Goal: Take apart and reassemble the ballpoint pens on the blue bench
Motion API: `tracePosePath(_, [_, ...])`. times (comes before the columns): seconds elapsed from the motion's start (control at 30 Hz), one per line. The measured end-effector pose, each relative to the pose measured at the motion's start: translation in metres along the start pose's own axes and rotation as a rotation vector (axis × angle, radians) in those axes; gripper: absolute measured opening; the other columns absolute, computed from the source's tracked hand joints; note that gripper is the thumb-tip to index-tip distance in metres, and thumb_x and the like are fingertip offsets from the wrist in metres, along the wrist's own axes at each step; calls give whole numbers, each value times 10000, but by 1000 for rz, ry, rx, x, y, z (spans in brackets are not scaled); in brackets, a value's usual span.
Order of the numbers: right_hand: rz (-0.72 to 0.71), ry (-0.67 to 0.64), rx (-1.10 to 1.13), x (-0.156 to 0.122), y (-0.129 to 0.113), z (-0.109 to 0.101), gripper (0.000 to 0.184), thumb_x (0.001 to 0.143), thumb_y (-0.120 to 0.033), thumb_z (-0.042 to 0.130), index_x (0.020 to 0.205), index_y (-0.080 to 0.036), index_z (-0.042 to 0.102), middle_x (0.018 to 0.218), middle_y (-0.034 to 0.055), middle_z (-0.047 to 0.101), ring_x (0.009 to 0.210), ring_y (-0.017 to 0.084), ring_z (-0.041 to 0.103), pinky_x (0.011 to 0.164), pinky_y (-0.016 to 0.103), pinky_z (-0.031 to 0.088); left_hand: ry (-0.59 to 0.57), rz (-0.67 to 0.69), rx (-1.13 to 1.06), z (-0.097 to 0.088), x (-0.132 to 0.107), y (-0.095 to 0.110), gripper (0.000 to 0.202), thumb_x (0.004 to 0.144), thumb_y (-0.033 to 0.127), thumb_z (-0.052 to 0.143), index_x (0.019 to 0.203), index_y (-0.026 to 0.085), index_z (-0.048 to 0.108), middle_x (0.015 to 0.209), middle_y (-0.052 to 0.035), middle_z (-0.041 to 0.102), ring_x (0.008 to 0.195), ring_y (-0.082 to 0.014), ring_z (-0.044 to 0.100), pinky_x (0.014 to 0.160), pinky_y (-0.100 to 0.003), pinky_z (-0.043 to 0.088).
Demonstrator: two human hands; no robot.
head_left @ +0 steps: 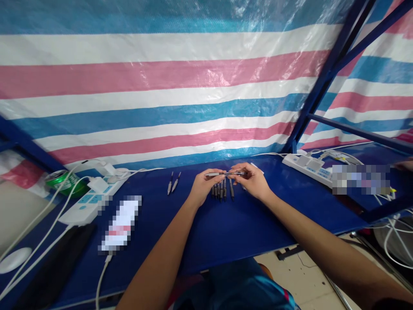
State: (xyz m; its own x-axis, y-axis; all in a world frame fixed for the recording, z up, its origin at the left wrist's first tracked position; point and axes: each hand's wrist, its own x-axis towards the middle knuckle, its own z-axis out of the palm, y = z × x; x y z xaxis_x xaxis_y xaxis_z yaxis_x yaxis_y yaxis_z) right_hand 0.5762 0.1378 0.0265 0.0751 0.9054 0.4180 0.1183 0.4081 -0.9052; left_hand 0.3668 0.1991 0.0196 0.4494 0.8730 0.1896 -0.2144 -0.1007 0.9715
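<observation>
Over the blue table (226,228), my left hand (203,186) and my right hand (251,180) meet at a thin grey pen-like part (226,174) held level between their fingertips. Both hands pinch it, one at each end. Right below them lie several dark pen parts (222,190) side by side on the table. Two more slim pen parts (173,182) rest apart to the left of my left hand.
A white power strip (93,199) with white cables and a green can (63,181) sit at the left. A second power strip (308,165) lies at the right, near a blurred box (360,178). A striped tarp hangs behind. A black flat object (54,267) lies front left.
</observation>
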Motion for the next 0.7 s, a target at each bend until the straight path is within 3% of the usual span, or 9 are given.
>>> tracePosePath(0.3, [4, -6, -16, -1, -1, -1, 466, 804, -539, 870, 1135, -248, 718, 1065, 84, 811, 807, 235, 775, 788, 426, 672, -7, -23, 9, -2, -2, -2, 411, 758, 390, 924, 1097, 182, 818, 1169, -127, 800, 1090, -278, 755, 1045, -440, 559])
tracePosePath(0.5, [-55, -3, -97, -1, 2, -5, 408, 833, -478, 862, 1143, -240, 746, 1085, 95, 821, 990, 280, 796, 857, 424, 670, 32, -28, 47, -2, -2, -2, 415, 747, 399, 933, 1087, 182, 832, 1059, -108, 820, 977, -260, 770, 972, -400, 584])
tracePosePath(0.7, [-56, 2, -90, -1, 1, -5, 368, 810, -454, 884, 1089, -244, 768, 1069, 80, 832, 946, 285, 810, 848, 444, 688, 47, -48, 50, -1, -2, -2, 419, 721, 400, 949, 1063, 183, 838, 994, -97, 822, 916, -251, 771, 928, -382, 590])
